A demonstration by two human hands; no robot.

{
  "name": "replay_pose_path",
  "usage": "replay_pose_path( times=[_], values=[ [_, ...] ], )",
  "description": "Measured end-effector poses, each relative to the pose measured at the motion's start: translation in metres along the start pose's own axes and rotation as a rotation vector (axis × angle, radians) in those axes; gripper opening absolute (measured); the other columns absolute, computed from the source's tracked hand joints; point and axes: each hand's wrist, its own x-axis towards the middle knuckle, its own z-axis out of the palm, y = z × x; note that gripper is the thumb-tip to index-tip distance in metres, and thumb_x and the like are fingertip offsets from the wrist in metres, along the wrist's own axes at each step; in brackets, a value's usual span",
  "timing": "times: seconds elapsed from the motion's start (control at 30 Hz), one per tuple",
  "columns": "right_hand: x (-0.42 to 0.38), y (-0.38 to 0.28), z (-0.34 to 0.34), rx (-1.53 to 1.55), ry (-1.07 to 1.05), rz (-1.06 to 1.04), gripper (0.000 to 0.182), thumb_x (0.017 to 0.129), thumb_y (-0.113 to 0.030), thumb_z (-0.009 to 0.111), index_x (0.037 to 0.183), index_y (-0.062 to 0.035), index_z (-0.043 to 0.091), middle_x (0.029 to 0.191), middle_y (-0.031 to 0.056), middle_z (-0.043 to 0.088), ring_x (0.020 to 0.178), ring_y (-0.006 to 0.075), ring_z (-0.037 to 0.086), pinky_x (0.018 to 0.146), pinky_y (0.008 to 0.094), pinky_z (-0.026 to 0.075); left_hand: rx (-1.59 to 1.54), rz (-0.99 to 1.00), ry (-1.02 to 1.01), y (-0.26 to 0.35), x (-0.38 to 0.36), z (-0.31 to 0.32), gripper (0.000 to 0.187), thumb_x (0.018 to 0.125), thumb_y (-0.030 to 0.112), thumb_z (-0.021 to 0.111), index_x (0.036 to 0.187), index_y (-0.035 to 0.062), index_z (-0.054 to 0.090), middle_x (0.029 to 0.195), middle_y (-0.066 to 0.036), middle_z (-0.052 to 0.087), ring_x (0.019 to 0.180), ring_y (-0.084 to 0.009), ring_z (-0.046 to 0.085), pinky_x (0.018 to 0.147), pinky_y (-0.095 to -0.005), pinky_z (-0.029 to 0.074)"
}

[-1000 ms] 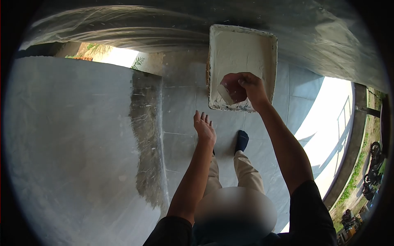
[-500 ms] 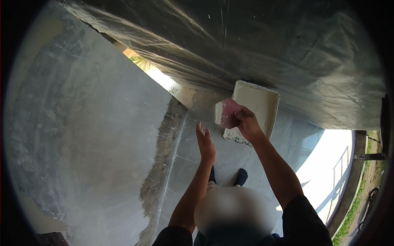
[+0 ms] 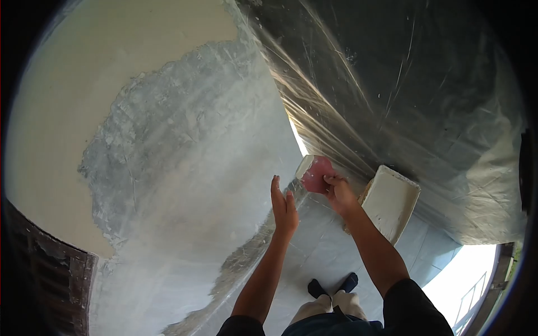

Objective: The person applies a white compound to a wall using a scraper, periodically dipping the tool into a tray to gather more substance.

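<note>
My right hand point(image 3: 339, 194) grips a flat pink scraper point(image 3: 318, 175) by its near edge. A band of off-white paste lies along the scraper's far left edge. To its left my left hand point(image 3: 284, 210) is raised, fingers stretched and apart, holding nothing. Neither the hand nor the scraper visibly touches the grey wall point(image 3: 185, 168) beyond them. Behind my right forearm, a rectangular tray point(image 3: 390, 204) coated with off-white paste rests on the floor.
Cream coating point(image 3: 151, 33) covers the wall's upper left, with a ragged border. Clear plastic sheeting point(image 3: 414, 106) hangs on the right. A dark wooden frame point(image 3: 47, 274) is at lower left. My feet point(image 3: 333, 285) stand on grey floor tiles point(image 3: 300, 263).
My view has swung toward the wall, so more of its cream coating shows and the tray sits farther right and lower. The scraper stays in my right hand; my left hand remains raised.
</note>
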Motion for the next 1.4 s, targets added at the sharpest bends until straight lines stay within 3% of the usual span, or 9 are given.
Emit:
replay_pose_path(
  times=[0.13,0.37,0.6,0.7,0.87,1.1,1.2,1.27,1.4],
  values=[
    [0.0,0.023,0.058,0.014,-0.083,0.03,0.028,0.095,-0.004,0.049,0.122,-0.002,0.056,0.118,0.0102,0.064,0.106,0.0207,0.064,0.093,0.0371,0.053,0.097,0.068,0.106,0.013,0.012,-0.071,0.055,0.102,0.016,0.037,0.149,-0.0064,0.021,0.156,-0.022,0.025,0.148,-0.0315,0.021,0.12,-0.0415,0.016],
    [-0.006,0.054,0.156,-0.002,-0.223,0.058,0.024,0.094,-0.002,0.055,0.117,-0.0026,0.058,0.11,0.008,0.065,0.1,0.0177,0.065,0.087,0.0328,0.055,0.337,0.169,0.275,0.036,0.012,-0.174,0.055,0.102,0.022,0.039,0.148,-0.0052,0.026,0.153,-0.025,0.029,0.142,-0.039,0.03,0.117,-0.0461,0.023],
    [-0.011,0.063,0.238,-0.019,-0.377,0.081,0.022,0.095,0.0,0.054,0.116,-0.001,0.058,0.109,0.0079,0.065,0.099,0.0174,0.065,0.089,0.0325,0.055,0.461,0.241,0.406,0.059,0.02,-0.253,0.056,0.099,0.02,0.045,0.147,-0.0042,0.028,0.154,-0.025,0.028,0.142,-0.0413,0.029,0.116,-0.0484,0.024],
    [-0.007,0.067,0.271,-0.034,-0.458,0.053,0.023,0.095,0.001,0.054,0.118,0.0005,0.059,0.111,0.0084,0.065,0.1,0.017,0.065,0.091,0.0324,0.054,0.688,0.27,0.421,0.072,0.022,-0.29,0.059,0.095,0.016,0.049,0.147,-0.0031,0.029,0.154,-0.025,0.028,0.142,-0.0422,0.028,0.115,-0.0513,0.024],
    [-0.003,0.069,0.329,-0.035,-0.591,0.007,0.021,0.097,-0.001,0.055,0.118,0.0014,0.058,0.112,0.0085,0.066,0.101,0.0167,0.066,0.092,0.0318,0.055,1.149,0.291,0.43,0.092,0.029,-0.352,0.061,0.09,0.016,0.052,0.146,0.0003,0.035,0.157,-0.018,0.028,0.146,-0.039,0.024,0.117,-0.0538,0.019],
    [0.003,0.075,0.383,0.033,-0.704,0.065,0.023,0.097,-0.001,0.054,0.12,0.0031,0.058,0.113,0.0092,0.066,0.103,0.0172,0.066,0.094,0.0328,0.055,1.458,0.328,0.34,0.099,0.042,-0.404,0.063,0.086,0.019,0.054,0.146,0.0051,0.04,0.158,-0.011,0.032,0.146,-0.0292,0.028,0.12,-0.0487,0.019],
    [-0.001,0.078,0.398,-0.009,-0.702,-0.016,0.026,0.097,-0.002,0.054,0.122,0.0037,0.057,0.112,0.008,0.066,0.101,0.0154,0.065,0.095,0.0334,0.054,1.515,0.375,0.234,0.094,0.048,-0.413,0.061,0.09,0.021,0.051,0.147,0.0046,0.038,0.158,-0.013,0.031,0.146,-0.031,0.028,0.119,-0.0495,0.019],
    [-0.003,0.082,0.408,-0.242,-0.687,-0.265,0.028,0.097,-0.003,0.056,0.124,0.003,0.06,0.097,0.0033,0.068,0.088,0.0069,0.061,0.08,0.0223,0.049,1.513,0.394,0.195,0.091,0.049,-0.42,0.061,0.09,0.021,0.051,0.147,0.0052,0.038,0.157,-0.012,0.032,0.145,-0.0305,0.029,0.119,-0.0488,0.02],
    [-0.023,0.075,0.428,-0.404,-0.688,-0.481,0.029,0.097,-0.002,0.056,0.125,0.0024,0.061,0.092,0.0006,0.068,0.082,0.004,0.055,0.072,0.0192,0.045,1.483,0.479,0.146,0.085,0.05,-0.436,0.059,0.089,0.022,0.052,0.146,0.008,0.042,0.157,-0.008,0.034,0.144,-0.0252,0.032,0.118,-0.0443,0.024]
  ],
)
